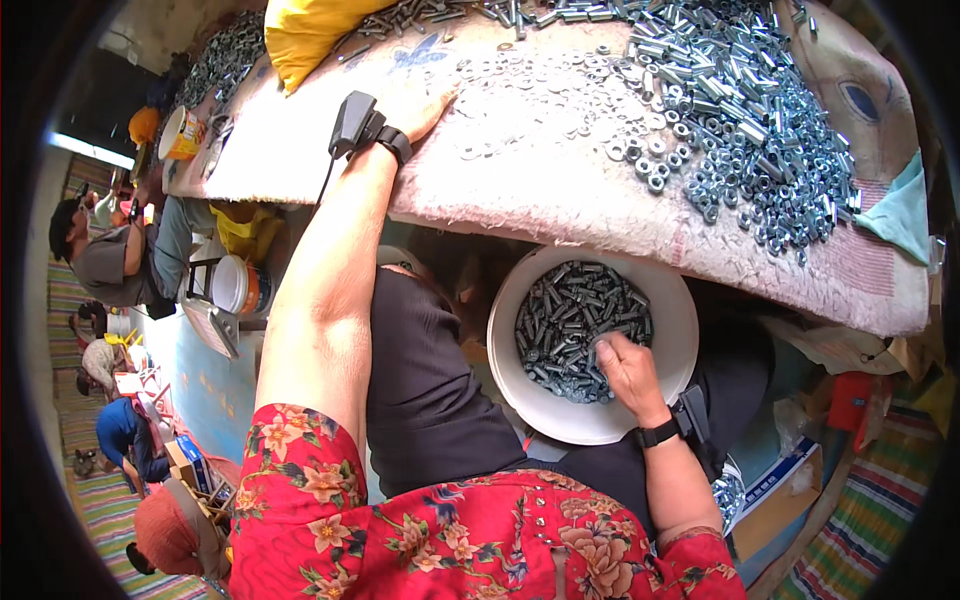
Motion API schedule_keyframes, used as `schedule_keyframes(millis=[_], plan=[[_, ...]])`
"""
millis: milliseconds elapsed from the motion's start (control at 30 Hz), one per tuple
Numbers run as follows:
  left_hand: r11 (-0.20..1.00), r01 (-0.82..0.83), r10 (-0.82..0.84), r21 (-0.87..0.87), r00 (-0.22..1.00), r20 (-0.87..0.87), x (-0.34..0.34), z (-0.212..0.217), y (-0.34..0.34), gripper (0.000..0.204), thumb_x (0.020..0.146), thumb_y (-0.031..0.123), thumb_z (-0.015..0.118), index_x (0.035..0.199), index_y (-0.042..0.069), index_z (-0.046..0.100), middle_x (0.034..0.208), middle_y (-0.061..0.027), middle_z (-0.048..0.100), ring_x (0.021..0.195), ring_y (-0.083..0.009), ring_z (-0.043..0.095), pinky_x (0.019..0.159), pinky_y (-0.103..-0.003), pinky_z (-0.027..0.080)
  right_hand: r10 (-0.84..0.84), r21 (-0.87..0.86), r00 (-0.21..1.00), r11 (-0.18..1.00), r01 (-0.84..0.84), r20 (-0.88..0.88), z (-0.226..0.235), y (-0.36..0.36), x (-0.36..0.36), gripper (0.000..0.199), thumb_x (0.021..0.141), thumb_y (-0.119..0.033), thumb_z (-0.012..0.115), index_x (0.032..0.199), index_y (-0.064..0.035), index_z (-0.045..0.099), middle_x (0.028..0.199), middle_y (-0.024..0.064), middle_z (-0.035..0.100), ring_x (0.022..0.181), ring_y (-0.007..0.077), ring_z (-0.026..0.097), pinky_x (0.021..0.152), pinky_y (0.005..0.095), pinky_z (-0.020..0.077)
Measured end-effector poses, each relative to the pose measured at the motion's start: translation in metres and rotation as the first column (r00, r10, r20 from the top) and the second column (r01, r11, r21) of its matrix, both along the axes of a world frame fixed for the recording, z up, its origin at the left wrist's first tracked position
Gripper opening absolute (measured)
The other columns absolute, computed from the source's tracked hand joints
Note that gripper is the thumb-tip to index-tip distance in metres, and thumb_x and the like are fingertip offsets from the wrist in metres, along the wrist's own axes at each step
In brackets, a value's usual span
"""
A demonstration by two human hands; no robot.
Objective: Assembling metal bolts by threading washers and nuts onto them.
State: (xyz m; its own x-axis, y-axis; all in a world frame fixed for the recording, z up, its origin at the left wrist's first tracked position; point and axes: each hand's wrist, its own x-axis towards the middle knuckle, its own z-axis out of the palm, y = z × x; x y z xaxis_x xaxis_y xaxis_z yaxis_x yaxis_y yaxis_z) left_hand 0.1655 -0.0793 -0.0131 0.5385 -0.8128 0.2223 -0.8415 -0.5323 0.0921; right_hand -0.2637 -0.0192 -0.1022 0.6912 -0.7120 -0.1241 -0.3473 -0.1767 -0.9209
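My left hand [425, 108] reaches over the cloth-covered table, beside a bright scatter of flat washers [530, 95]. Glare washes out its fingers, so I cannot tell whether they hold anything. Between my legs stands a white bucket [675, 345], partly filled with small metal sleeves or bolts [570, 325]. Over the bucket's right side is my right hand [632, 378], thumb and fingers pinched together. A small greyish piece seems to show at the fingertips, too unclear to name. Each wrist wears a black band with a device.
A heap of metal sleeves and nuts [750, 110] covers the table's right part. A yellow bag [315, 35] lies at the far edge, a teal cloth [900, 210] at the right corner. Other people [110, 250] sit at the left. A cardboard box [775, 510] stands lower right.
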Motion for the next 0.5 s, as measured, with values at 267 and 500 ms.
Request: schedule_keyframes(millis=[267,500], plan=[[0.951,0.295,-0.293,0.096,0.955,-0.038,-0.080,0.014,-0.024,0.078,0.087,0.059,0.036,0.131,-0.006,0.034,0.134,-0.0274,0.035,0.127,-0.0369,0.032,0.106,-0.040,0.024,0.062,-0.030,0.998,0.998,-0.061,0.021,0.009,-0.012,0.003,0.021,0.086,-0.021,0.056,0.086,-0.0002,0.059,0.069,0.0174,0.060,0.063,0.0323,0.061,0.057,0.0359,0.0459],[0.904,0.412,-0.395,0.113,0.907,-0.146,-0.129,0.020,-0.050,0.084,0.084,0.062,0.038,0.134,-0.005,0.030,0.140,-0.0286,0.024,0.132,-0.0374,0.021,0.109,-0.040,0.017,0.137,-0.030,0.989,0.990,-0.135,0.062,0.011,-0.006,0.002,0.014,0.081,-0.013,0.060,0.085,0.0002,0.060,0.066,0.0163,0.059,0.061,0.0309,0.061,0.056,0.0356,0.0457]])
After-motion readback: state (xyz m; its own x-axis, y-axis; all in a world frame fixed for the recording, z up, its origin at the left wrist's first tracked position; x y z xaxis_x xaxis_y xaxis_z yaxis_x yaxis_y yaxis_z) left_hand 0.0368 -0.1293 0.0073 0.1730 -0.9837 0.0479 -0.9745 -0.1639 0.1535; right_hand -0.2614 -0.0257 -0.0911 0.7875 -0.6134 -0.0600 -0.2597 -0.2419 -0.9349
